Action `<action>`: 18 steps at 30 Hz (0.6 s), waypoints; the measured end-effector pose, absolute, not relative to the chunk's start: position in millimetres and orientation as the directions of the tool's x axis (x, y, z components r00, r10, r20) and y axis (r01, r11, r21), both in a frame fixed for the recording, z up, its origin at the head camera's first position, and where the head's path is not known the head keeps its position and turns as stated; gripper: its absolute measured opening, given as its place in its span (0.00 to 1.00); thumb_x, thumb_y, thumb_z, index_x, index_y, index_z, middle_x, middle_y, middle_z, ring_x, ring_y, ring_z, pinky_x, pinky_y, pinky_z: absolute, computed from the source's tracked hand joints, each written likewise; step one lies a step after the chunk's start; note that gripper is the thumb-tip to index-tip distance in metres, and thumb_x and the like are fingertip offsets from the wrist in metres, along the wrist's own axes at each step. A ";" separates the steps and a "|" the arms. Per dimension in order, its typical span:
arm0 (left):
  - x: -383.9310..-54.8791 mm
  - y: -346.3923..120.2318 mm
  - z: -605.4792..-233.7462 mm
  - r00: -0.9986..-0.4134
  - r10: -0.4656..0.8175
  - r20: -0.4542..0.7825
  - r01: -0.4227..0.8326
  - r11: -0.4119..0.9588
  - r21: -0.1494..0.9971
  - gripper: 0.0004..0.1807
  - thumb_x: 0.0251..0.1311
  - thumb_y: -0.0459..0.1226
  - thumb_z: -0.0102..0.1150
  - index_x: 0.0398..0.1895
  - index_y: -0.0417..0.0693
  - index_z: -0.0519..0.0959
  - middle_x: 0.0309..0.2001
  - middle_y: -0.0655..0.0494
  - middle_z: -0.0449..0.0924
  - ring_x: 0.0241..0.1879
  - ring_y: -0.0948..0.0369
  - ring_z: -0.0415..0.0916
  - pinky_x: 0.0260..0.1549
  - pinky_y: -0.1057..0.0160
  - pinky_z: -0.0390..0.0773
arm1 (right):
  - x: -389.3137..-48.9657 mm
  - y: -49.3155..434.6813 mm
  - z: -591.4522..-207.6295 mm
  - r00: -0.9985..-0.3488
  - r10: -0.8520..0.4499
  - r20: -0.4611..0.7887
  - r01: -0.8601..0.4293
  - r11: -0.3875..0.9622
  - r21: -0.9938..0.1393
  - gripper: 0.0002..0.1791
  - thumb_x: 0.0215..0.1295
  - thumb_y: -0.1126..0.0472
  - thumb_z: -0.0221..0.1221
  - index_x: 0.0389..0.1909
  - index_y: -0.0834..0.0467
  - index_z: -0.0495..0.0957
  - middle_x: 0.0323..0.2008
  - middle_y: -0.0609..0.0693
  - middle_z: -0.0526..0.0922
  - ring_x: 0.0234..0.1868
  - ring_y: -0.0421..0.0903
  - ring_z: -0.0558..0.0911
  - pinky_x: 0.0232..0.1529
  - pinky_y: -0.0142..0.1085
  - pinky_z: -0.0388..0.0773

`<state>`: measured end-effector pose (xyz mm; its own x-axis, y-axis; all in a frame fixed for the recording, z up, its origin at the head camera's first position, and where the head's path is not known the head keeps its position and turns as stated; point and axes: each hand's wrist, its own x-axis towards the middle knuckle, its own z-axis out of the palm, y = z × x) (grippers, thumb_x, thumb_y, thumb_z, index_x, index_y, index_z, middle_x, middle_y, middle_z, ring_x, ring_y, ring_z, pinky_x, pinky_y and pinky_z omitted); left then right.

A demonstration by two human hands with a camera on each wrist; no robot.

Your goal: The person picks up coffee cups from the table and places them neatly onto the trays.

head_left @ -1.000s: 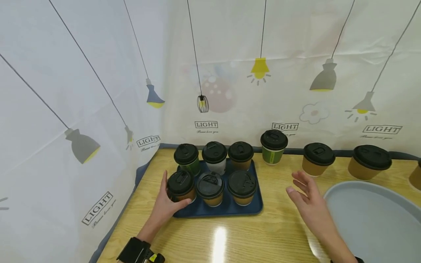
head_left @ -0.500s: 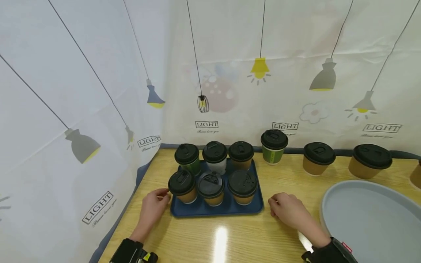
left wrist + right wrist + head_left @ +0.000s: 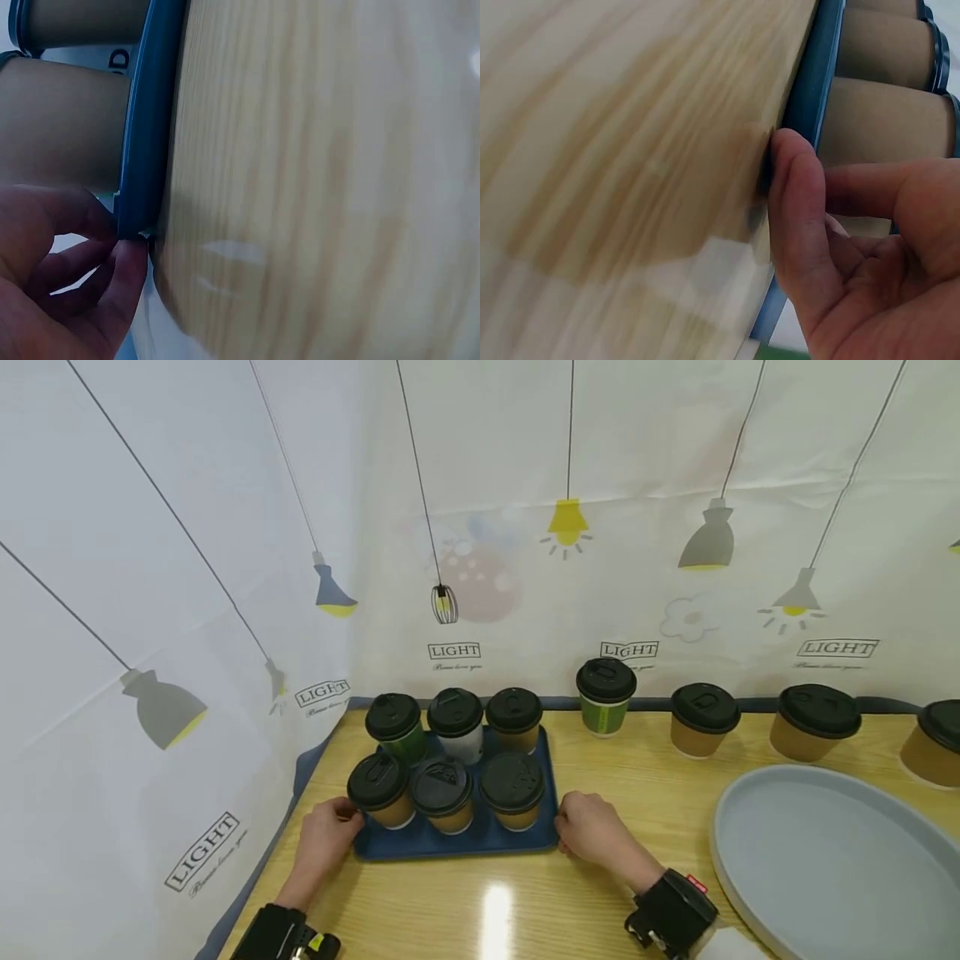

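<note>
A dark blue tray [image 3: 465,846] carries two rows of lidded coffee cups. The front row is brown cups, among them the front left cup [image 3: 380,792]; behind stand a green cup [image 3: 407,746], a white cup [image 3: 465,747] and a brown cup [image 3: 517,739]. My left hand [image 3: 324,839] pinches the tray's left side near the front corner, with thumb and fingers meeting at the rim [image 3: 150,127] in the left wrist view. Across from it, my right hand [image 3: 596,833] grips the right side, its thumb and fingers at the rim [image 3: 814,94] in the right wrist view.
Right of the tray a green lidded cup [image 3: 604,706] stands near the wall, with several brown cups, such as one [image 3: 701,731], farther right. A large round grey tray [image 3: 832,860] lies at the right. A printed cloth wall [image 3: 510,552] borders the wooden table [image 3: 420,910].
My left hand let go of the front left cup and moved down to the tray's side. My right hand came left to the other side. The tray has shifted slightly left; the view turned right.
</note>
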<state>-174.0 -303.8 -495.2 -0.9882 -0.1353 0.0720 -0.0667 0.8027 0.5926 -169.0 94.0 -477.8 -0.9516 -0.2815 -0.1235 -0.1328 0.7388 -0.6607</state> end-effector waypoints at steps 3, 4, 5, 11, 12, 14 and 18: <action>-177.9 -318.2 -493.8 -0.988 -0.134 0.080 -0.064 0.814 0.577 0.08 0.61 0.31 0.63 0.38 0.34 0.86 0.35 0.44 0.86 0.36 0.49 0.83 0.33 0.56 0.80 | -168.8 78.3 -478.6 -0.946 -0.311 -0.091 -0.172 0.721 -0.671 0.20 0.70 0.71 0.56 0.16 0.57 0.78 0.12 0.44 0.77 0.14 0.40 0.72 0.20 0.32 0.64; -178.9 -322.9 -493.4 -0.987 -0.138 0.083 -0.067 0.820 0.569 0.08 0.61 0.30 0.63 0.38 0.33 0.86 0.35 0.44 0.86 0.36 0.48 0.83 0.34 0.55 0.80 | -168.9 73.6 -478.3 -0.943 -0.321 -0.085 -0.184 0.718 -0.672 0.21 0.70 0.71 0.56 0.15 0.57 0.78 0.11 0.43 0.76 0.14 0.40 0.71 0.19 0.32 0.64; -179.0 -328.2 -493.3 -0.986 -0.146 0.081 -0.076 0.824 0.561 0.08 0.61 0.31 0.63 0.38 0.33 0.86 0.35 0.43 0.86 0.37 0.47 0.83 0.34 0.54 0.80 | -168.9 68.2 -478.2 -0.939 -0.334 -0.080 -0.196 0.714 -0.672 0.21 0.70 0.71 0.56 0.15 0.56 0.78 0.11 0.42 0.76 0.14 0.40 0.71 0.19 0.31 0.64; -176.2 -352.1 -491.4 -0.980 -0.195 0.052 -0.135 0.826 0.548 0.12 0.64 0.32 0.62 0.43 0.29 0.85 0.39 0.36 0.86 0.41 0.41 0.82 0.38 0.49 0.80 | -170.3 45.4 -478.1 -0.919 -0.392 -0.045 -0.257 0.682 -0.685 0.22 0.68 0.72 0.55 0.12 0.55 0.77 0.08 0.39 0.72 0.12 0.38 0.70 0.18 0.30 0.63; -175.8 -353.8 -491.1 -0.979 -0.196 0.046 -0.138 0.822 0.552 0.12 0.64 0.32 0.62 0.44 0.29 0.85 0.40 0.35 0.86 0.42 0.40 0.82 0.39 0.48 0.80 | -170.6 44.7 -478.3 -0.919 -0.392 -0.045 -0.255 0.677 -0.691 0.23 0.69 0.71 0.56 0.12 0.55 0.77 0.08 0.38 0.72 0.12 0.38 0.69 0.18 0.30 0.62; -174.9 -355.2 -490.4 -0.980 -0.198 0.031 -0.146 0.810 0.568 0.14 0.66 0.33 0.60 0.47 0.28 0.84 0.43 0.34 0.85 0.45 0.39 0.82 0.41 0.48 0.81 | -170.8 47.8 -477.6 -0.924 -0.379 -0.057 -0.235 0.677 -0.697 0.23 0.70 0.67 0.58 0.11 0.56 0.74 0.08 0.39 0.68 0.11 0.38 0.65 0.17 0.30 0.59; -169.4 -351.1 -483.8 -0.966 -0.260 0.015 -0.195 0.761 0.618 0.18 0.70 0.35 0.54 0.56 0.30 0.81 0.52 0.33 0.83 0.52 0.39 0.80 0.43 0.52 0.80 | -162.8 73.7 -462.8 -0.943 -0.314 -0.114 -0.154 0.712 -0.685 0.17 0.74 0.55 0.61 0.24 0.59 0.82 0.16 0.42 0.74 0.17 0.39 0.69 0.21 0.34 0.65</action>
<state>-169.4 -351.1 -483.8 -0.9655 -0.2599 0.0149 -0.1954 0.7614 0.6182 -162.8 73.7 -462.8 -0.9425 -0.3141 -0.1139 -0.1543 0.7117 -0.6853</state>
